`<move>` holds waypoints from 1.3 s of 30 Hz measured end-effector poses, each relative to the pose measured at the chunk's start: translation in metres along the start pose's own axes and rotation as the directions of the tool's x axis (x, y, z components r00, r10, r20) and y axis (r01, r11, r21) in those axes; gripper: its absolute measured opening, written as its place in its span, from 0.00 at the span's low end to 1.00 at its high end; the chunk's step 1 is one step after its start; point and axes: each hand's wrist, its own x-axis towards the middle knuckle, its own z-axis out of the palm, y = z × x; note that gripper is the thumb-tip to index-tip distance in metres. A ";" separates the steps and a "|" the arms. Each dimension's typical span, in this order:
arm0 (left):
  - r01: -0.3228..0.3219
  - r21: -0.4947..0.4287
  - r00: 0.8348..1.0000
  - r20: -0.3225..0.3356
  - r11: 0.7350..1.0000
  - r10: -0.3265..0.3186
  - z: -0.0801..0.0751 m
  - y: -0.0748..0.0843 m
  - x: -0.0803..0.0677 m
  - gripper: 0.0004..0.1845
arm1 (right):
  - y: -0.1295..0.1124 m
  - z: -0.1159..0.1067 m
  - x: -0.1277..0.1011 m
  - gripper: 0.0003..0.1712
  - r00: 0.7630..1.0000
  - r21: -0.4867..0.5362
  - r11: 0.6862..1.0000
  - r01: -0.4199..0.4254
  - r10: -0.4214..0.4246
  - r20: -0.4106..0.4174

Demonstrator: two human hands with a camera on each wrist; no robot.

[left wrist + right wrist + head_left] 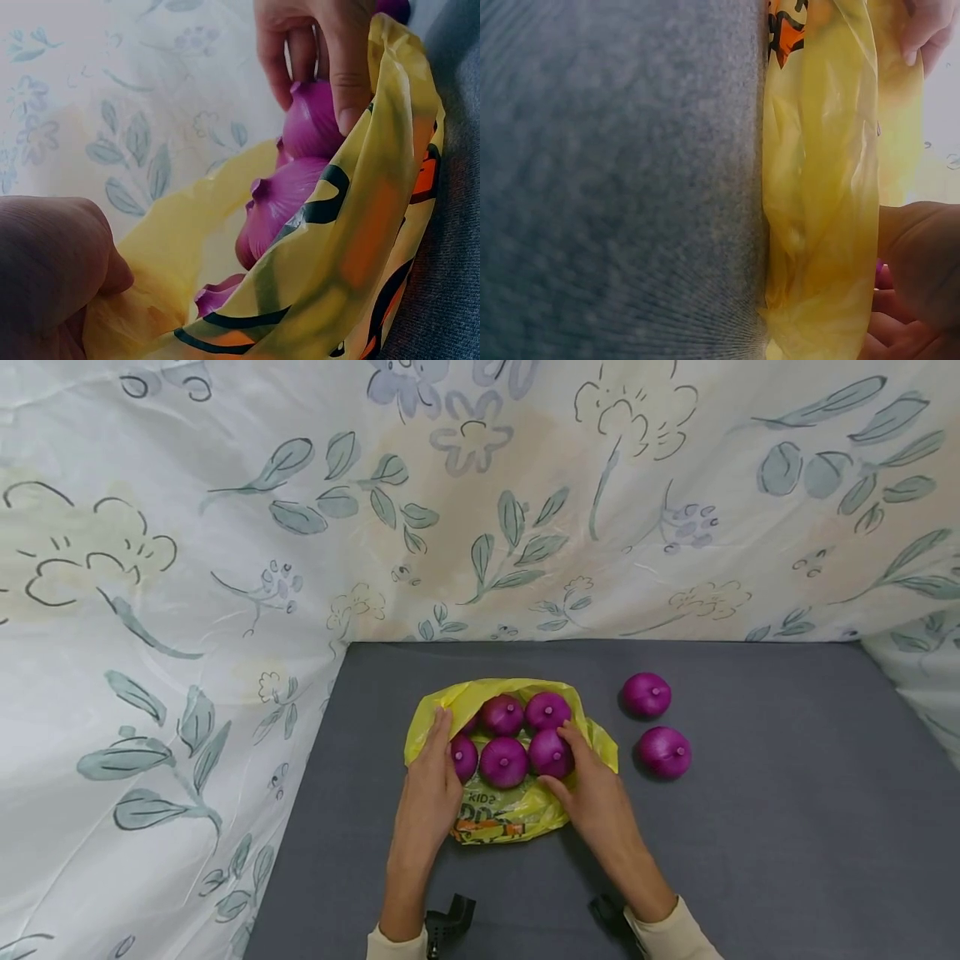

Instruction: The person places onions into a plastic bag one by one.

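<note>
A yellow plastic bag [517,831] with dark and orange print lies on the table, its mouth spread wide. Inside sit several purple onions [503,762], side by side in two rows. My left hand [431,785] holds the bag's rim on the left; in the left wrist view its fingers curl over the yellow film. With thumb and fingers my right hand [600,789] grips the rightmost onion of the near row [551,753], inside the bag's right side. The left wrist view also shows this right hand [322,52] from across the bag, fingers around the onion.
Two more onions, a far one [647,695] and a nearer one [664,752], rest on the dark grey table [787,827] right of the bag. A floral-print cloth [480,527] hangs behind and along the left side.
</note>
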 end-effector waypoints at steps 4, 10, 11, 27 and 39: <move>0.002 0.002 1.000 0.003 1.000 -0.002 0.001 0.001 0.001 0.30 | 0.001 0.000 0.000 0.48 1.000 -0.014 1.000 0.008 -0.008 0.011; 0.004 -0.005 1.000 0.016 1.000 -0.004 0.001 0.002 0.002 0.31 | 0.001 0.000 0.000 0.49 0.999 -0.037 0.999 0.023 -0.021 0.044; 0.001 -0.004 1.000 0.015 1.000 -0.001 0.001 0.002 0.002 0.31 | 0.001 0.000 0.000 0.49 0.998 -0.038 0.999 0.028 -0.026 0.049; -0.011 0.016 1.000 0.005 1.000 0.011 0.003 0.003 0.000 0.32 | -0.001 -0.010 -0.004 0.49 0.999 0.011 1.000 0.027 -0.027 -0.017; -0.026 0.029 1.000 -0.008 0.999 0.026 0.005 0.005 -0.003 0.32 | 0.003 -0.016 -0.008 0.48 0.999 0.031 1.000 0.006 -0.004 -0.053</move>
